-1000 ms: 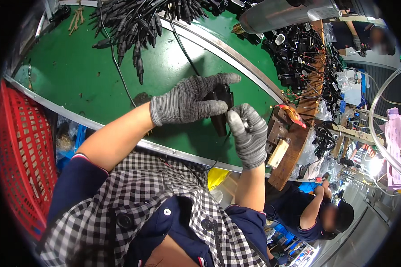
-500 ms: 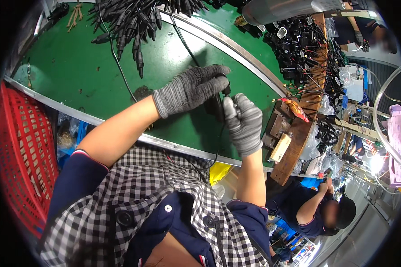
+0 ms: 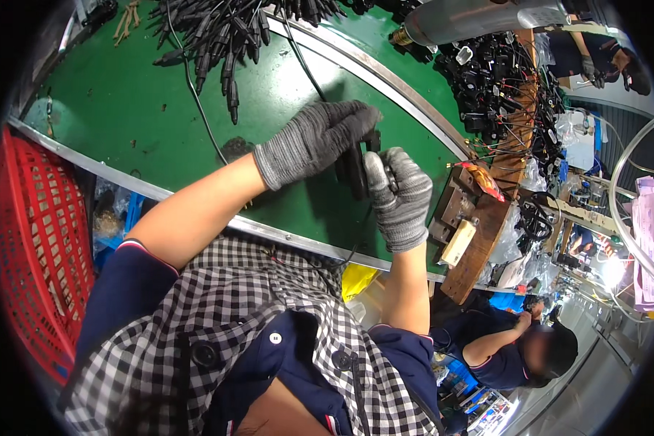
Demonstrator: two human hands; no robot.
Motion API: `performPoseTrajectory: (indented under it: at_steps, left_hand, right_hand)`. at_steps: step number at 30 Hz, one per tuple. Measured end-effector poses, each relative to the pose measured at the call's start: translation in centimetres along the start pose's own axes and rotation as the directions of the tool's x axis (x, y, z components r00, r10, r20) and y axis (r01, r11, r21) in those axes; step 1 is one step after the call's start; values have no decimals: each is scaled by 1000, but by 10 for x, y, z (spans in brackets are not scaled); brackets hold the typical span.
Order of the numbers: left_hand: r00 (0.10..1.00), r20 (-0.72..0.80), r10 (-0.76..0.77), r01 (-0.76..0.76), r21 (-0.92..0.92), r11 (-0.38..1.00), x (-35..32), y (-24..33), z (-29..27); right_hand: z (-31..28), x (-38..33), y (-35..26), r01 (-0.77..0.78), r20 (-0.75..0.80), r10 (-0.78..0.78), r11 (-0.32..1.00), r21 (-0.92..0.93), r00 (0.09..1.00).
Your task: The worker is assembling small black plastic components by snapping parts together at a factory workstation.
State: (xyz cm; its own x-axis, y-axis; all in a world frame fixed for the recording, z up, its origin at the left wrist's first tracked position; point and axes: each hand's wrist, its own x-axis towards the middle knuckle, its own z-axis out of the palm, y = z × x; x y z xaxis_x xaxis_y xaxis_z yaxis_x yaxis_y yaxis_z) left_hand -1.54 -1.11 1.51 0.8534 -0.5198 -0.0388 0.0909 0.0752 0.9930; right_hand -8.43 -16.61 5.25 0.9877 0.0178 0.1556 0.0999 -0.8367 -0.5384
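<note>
My left hand, in a grey knitted glove with darker fingers, is closed around a black cable piece over the green table. Most of that piece is hidden by its fingers. My right hand, gloved alike, pinches with thumb and bent forefinger close beside it. A small black connector shows between the two hands. Below the left fingers hangs a dark elongated black part; whether it joins the connector I cannot tell. A black cable runs from the far side of the table down toward my left hand.
Black cables with moulded ends lie heaped at the far edge. A red basket stands at the left. On the right are a metal block fixture, a wooden board and piled black connectors. A co-worker sits lower right.
My left fingers have shifted slightly right and up. The right hand has turned a little, and the dark part below the left fingers shows more clearly. Both hands remain closed.
</note>
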Motion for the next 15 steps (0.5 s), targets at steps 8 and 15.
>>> performPoseTrajectory:
  at_steps: [8,15]
  left_hand:
    - [992,-19,126,-126,5,992,2,-6,1]
    - [991,-62,121,-123,-16,992,2,-7,1]
  right_hand:
    - [9,4,16,-533,431,319,406,743,844]
    - [9,6,8,-87,64,80,990,109,995]
